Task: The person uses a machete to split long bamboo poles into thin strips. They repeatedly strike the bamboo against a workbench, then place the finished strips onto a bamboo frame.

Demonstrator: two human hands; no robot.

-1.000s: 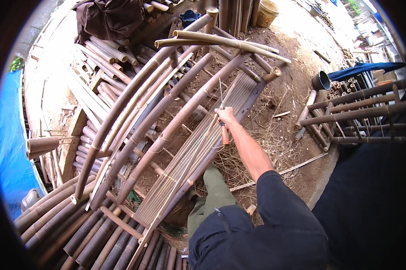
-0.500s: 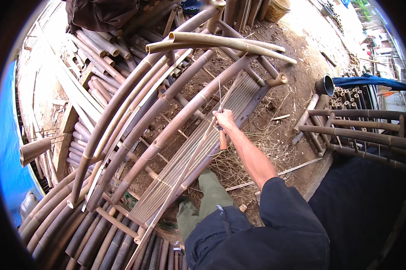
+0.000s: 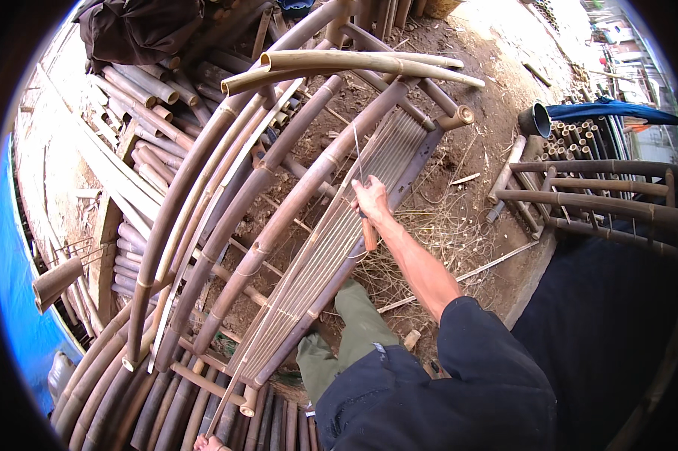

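My right hand (image 3: 371, 197) is closed around a knife-like tool, its wooden handle (image 3: 369, 234) below the fist and its thin metal blade (image 3: 357, 143) pointing up and away. The fist is over a row of slim bamboo slats (image 3: 309, 274) in a bamboo frame (image 3: 256, 244). A long thin bamboo strip (image 3: 239, 367) runs along the slats from near the right hand down to the lower edge. There my left hand (image 3: 209, 444), partly cut off by the picture's edge, pinches the strip's near end.
Split bamboo lengths (image 3: 354, 62) rest across the frame's far end. Bamboo poles are stacked at left (image 3: 155, 143) and near left (image 3: 181, 406). Another bamboo frame (image 3: 594, 197) stands at right, by a black bucket (image 3: 535, 120). Thin shavings (image 3: 436, 252) litter the ground.
My left hand has come into view at the lower edge. The strip has shifted left across the slats. My right hand still grips the tool at nearly the same place.
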